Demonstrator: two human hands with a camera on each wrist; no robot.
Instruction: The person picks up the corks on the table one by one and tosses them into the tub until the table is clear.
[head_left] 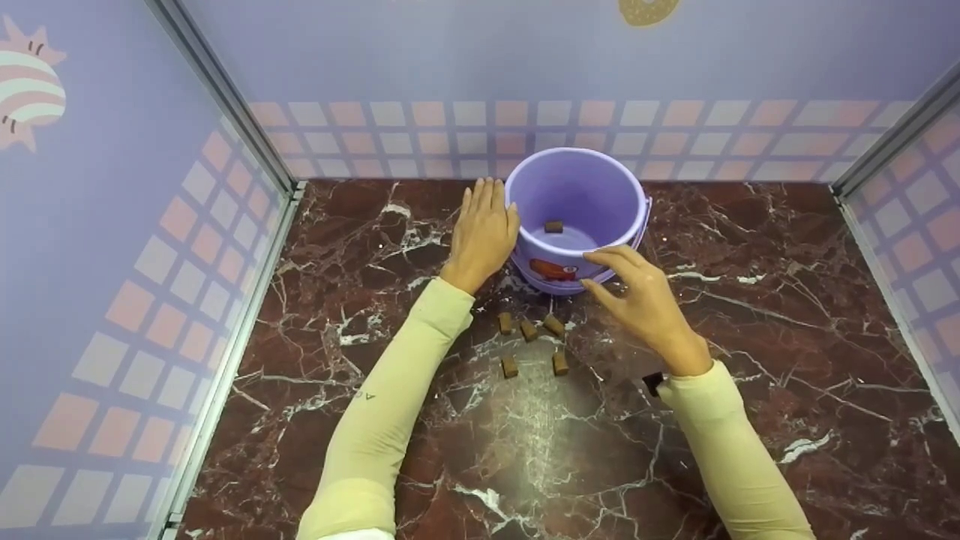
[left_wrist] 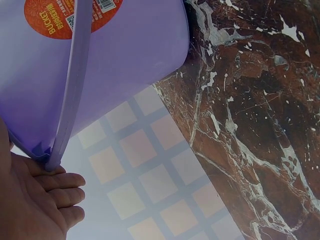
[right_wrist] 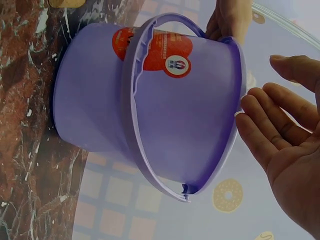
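A purple bucket stands upright near the back wall, with a red sticker on its side and its handle hanging down. In the head view a small brown block lies inside on the bottom. My left hand, fingers stretched, rests against the bucket's left side at the rim, by the handle joint. At the near right of the rim, my right hand has its thumb and fingers apart with nothing between them. In front of the bucket lie several similar brown blocks.
The dark red marbled tabletop extends around the bucket. Panels with pastel squares enclose it at the back, left and right. A small black object shows beside the right sleeve.
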